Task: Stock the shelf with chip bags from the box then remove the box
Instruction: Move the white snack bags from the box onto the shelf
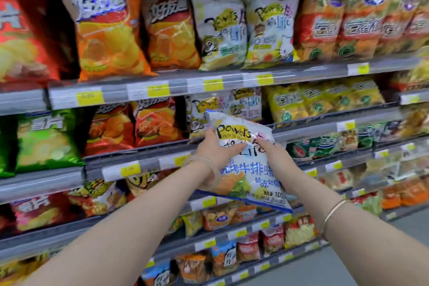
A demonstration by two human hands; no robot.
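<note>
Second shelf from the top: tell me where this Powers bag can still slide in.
The only visible gap is the dark slot between the red-orange bags and the shelved Powers bags, just above the held Powers bag. Left hand and right hand grip it. Everywhere else looks packed.

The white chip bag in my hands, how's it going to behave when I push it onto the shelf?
The white bag looks puffy, so probably light and squashy. Its glossy film may slip under the left hand and right hand. Chips inside are likely fragile, so avoid forcing it.
</note>
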